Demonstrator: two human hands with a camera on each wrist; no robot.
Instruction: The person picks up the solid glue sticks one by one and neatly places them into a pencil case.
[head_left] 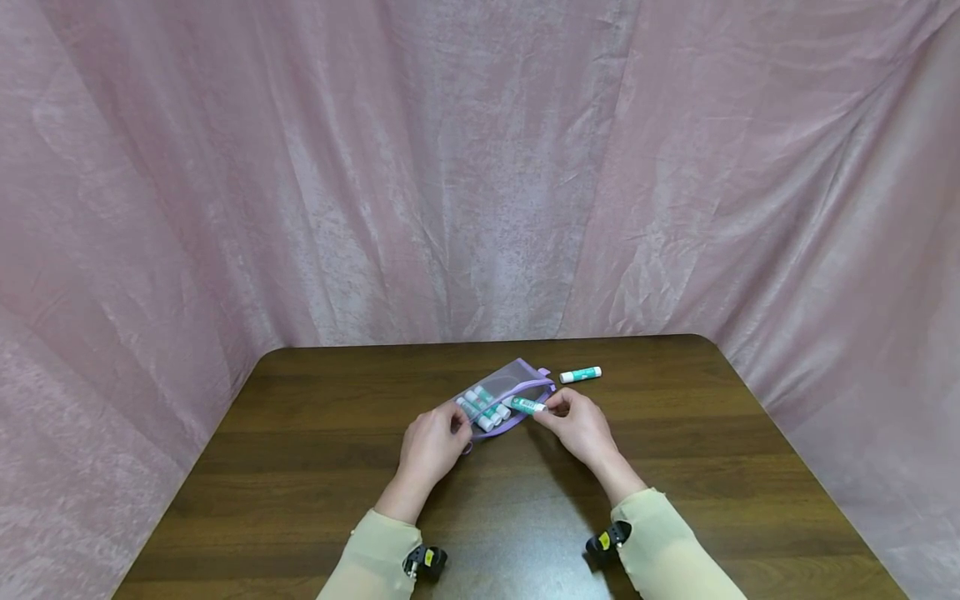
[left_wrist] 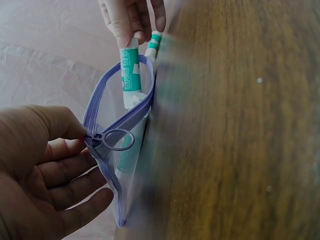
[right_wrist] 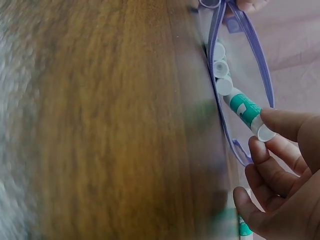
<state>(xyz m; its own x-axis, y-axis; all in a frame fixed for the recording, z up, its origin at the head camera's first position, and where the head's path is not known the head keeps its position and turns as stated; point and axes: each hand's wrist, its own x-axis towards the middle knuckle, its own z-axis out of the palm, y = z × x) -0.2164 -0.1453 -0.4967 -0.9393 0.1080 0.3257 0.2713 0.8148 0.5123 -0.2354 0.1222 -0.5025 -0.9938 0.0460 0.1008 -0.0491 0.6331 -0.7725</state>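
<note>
A see-through pouch with purple zipper edging (head_left: 517,364) lies on the table, its mouth spread apart toward me. Several white-and-green glue sticks (head_left: 483,406) lie side by side inside it. My left hand (head_left: 433,442) pinches the pouch's edge by the zipper's ring pull (left_wrist: 119,140). Between thumb and fingertips, my right hand (head_left: 581,425) holds the end of another glue stick (right_wrist: 245,111), whose far end is within the pouch's mouth. One more glue stick (head_left: 581,375) lies on the table beyond the right hand, outside the pouch.
The brown wooden table (head_left: 300,467) reaches back to a pink curtain (head_left: 480,167) hanging behind and along both sides. Small black devices (head_left: 425,560) are strapped at both wrists over pale sleeves.
</note>
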